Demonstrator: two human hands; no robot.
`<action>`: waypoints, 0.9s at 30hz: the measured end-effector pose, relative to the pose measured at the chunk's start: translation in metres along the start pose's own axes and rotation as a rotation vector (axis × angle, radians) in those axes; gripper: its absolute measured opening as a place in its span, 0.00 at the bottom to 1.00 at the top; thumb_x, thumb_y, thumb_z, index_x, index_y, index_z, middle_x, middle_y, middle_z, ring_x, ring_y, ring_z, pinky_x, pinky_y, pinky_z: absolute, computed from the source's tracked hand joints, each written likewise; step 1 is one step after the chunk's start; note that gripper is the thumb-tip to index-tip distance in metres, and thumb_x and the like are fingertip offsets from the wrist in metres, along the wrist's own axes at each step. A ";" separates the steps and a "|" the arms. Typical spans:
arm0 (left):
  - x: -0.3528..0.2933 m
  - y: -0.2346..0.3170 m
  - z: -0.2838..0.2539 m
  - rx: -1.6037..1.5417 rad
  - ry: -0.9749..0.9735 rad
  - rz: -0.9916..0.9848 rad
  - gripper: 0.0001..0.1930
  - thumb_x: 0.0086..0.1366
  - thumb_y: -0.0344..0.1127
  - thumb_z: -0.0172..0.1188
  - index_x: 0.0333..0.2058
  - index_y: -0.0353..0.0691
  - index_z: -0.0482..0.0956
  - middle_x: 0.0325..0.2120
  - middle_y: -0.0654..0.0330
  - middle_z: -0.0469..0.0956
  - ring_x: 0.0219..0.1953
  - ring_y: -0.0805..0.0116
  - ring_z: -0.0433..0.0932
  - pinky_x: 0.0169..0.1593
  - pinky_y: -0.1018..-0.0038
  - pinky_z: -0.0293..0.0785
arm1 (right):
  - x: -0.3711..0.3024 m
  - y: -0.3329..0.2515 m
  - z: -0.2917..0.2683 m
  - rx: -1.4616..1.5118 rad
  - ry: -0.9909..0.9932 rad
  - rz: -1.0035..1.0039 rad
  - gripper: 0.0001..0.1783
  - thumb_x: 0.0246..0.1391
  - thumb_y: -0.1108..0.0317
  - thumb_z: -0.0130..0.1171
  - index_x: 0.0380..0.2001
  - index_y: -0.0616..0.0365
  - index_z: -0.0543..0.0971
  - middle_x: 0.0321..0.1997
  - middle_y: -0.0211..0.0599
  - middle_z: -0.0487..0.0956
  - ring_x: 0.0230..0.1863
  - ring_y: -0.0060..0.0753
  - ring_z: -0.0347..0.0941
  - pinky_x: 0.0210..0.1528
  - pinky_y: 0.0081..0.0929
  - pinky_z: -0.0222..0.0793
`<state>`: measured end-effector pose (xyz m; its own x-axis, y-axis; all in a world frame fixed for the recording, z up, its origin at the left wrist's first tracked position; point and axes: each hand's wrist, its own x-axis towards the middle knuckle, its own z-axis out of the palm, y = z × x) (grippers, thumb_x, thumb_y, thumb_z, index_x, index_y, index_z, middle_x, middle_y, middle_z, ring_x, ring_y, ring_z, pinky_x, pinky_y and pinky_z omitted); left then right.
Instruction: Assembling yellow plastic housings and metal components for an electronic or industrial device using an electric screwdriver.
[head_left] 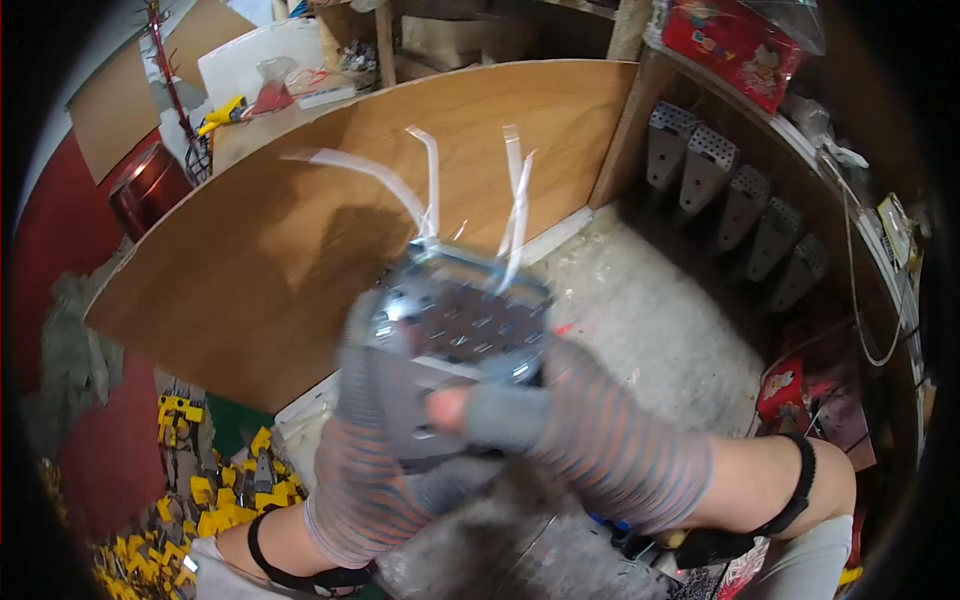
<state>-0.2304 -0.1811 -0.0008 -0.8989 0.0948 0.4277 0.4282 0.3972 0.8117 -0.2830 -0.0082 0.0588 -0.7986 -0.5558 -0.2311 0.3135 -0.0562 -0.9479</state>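
Held up in front of me is a grey tapered housing with a dark plate dotted with small holes or studs at its wide far end. A bluish, shiny rim surrounds that plate. Thin white strips, perhaps flat wires, stick up from its far edge. My left hand, in a striped knit glove, wraps the housing's left side and underside. Gloved likewise, my right hand grips the right side, its bare thumb tip pressed on the front face. Motion blurs both hands and the housing's details.
A curved brown wooden board stands behind my hands. Several similar grey tapered pieces line the right shelf wall. Many yellow-and-grey parts are heaped at lower left. A red metal pot stands at far left. A cable loops at right.
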 end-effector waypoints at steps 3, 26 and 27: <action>0.005 0.004 0.003 -0.301 0.196 -0.065 0.50 0.49 0.38 0.75 0.66 0.36 0.53 0.57 0.50 0.69 0.52 0.61 0.75 0.55 0.69 0.71 | 0.011 -0.004 -0.013 -0.239 -0.085 -0.073 0.33 0.50 0.56 0.67 0.55 0.62 0.71 0.43 0.37 0.79 0.43 0.26 0.74 0.48 0.25 0.70; -0.012 -0.054 -0.024 0.239 0.345 -0.222 0.35 0.48 0.30 0.65 0.57 0.35 0.64 0.48 0.55 0.73 0.48 0.68 0.73 0.54 0.72 0.69 | 0.109 -0.052 -0.288 -0.691 1.159 -0.244 0.14 0.57 0.57 0.59 0.43 0.48 0.79 0.33 0.30 0.80 0.34 0.28 0.75 0.38 0.28 0.69; -0.010 -0.050 -0.020 0.170 0.374 -0.329 0.35 0.47 0.28 0.64 0.57 0.36 0.64 0.47 0.55 0.73 0.47 0.68 0.73 0.53 0.72 0.70 | 0.107 -0.057 -0.303 -0.732 1.205 -0.249 0.14 0.57 0.57 0.59 0.44 0.48 0.79 0.33 0.30 0.80 0.34 0.28 0.75 0.38 0.28 0.69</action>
<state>-0.2406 -0.2197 -0.0380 -0.8755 -0.3797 0.2990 0.0797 0.4968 0.8642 -0.5424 0.1872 0.0216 -0.8498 0.4561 0.2642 0.0684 0.5924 -0.8028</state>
